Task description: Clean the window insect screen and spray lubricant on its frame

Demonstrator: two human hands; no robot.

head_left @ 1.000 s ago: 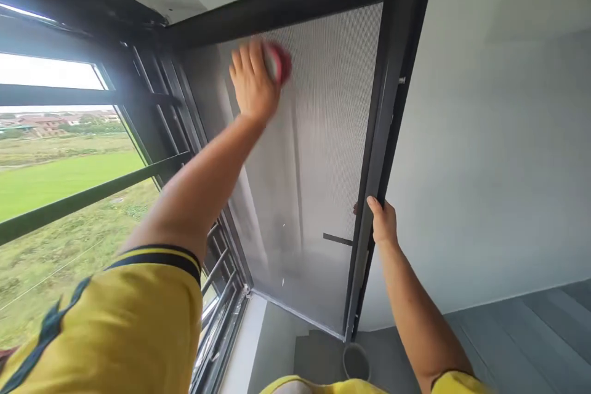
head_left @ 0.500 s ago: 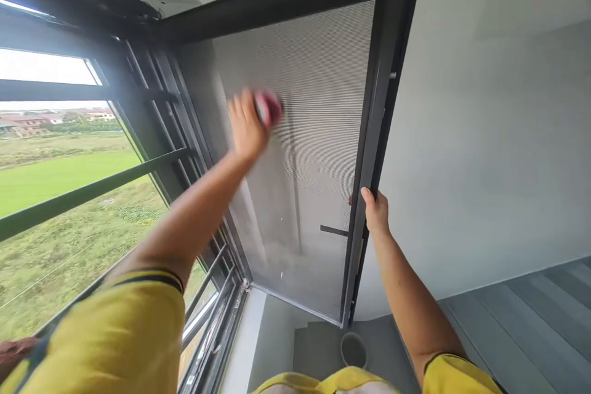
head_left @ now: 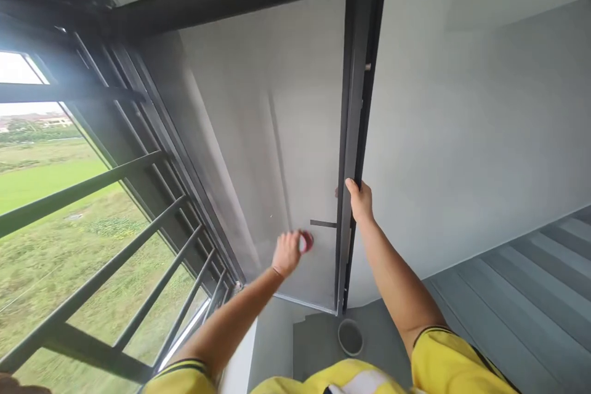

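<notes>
Facing: grey wall (head_left: 462,135), barred window (head_left: 92,228) left
Screen (head_left: 277,135): grey mesh — dark frame
Left hand (head_left: 286,252): clutching red pad (head_left: 307,241)
Right hand (head_left: 360,200): gripping frame (head_left: 353,104)

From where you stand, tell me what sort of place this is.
Probably an upstairs room of a house, at an open window. A hinged mesh screen panel swings inward beside plain grey walls, and metal guard bars look over green fields below.

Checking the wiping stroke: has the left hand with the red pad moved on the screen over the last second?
Yes. The left hand with the red pad went down the mesh screen, from near its top to its handle.
</notes>
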